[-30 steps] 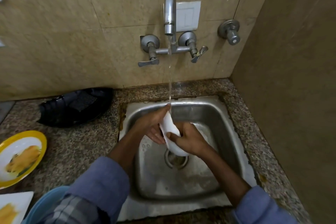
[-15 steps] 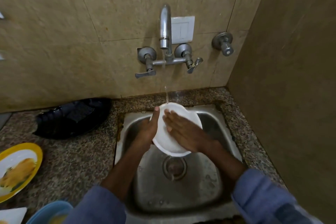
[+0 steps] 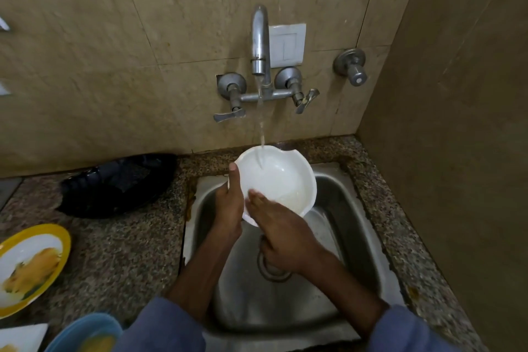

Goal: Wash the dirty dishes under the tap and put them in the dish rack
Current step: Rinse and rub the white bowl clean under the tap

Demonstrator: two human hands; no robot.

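We see a speckled granite counter (image 3: 120, 240) running along a beige tiled wall (image 3: 114, 37), with a second wall closing off the counter's right edge. A steel sink (image 3: 351, 237) is set into the counter at its right end, close to the back edge. The tap (image 3: 259, 40) is mounted on the wall above the sink's rear rim, with a lever handle on each side, and a stream of water (image 3: 261, 126) falls from its spout.

A black tray (image 3: 120, 183) lies on the counter against the back edge, just left of the sink. A yellow-rimmed plate (image 3: 31, 266) carrying yellow food residue sits at the counter's left edge. A blue bowl (image 3: 85, 331) and a white plate (image 3: 20, 337) sit at the front left corner, both partly cut off by the frame.

The white bowl (image 3: 283, 180) is held above the sink's rear rim, tilted with its inside toward us, and the water lands inside it. Its upper right rim shows a notch.

Our left hand (image 3: 228, 208) grips the bowl's left rim, thumb extended along the edge and the other fingers hidden behind the bowl. Our right hand (image 3: 283, 237) rests flat, fingers extended and close together, with the fingertips (image 3: 254, 196) touching the bowl's lower inner surface; it grasps nothing. Both blue sleeves (image 3: 414, 331) are pushed up the forearms.
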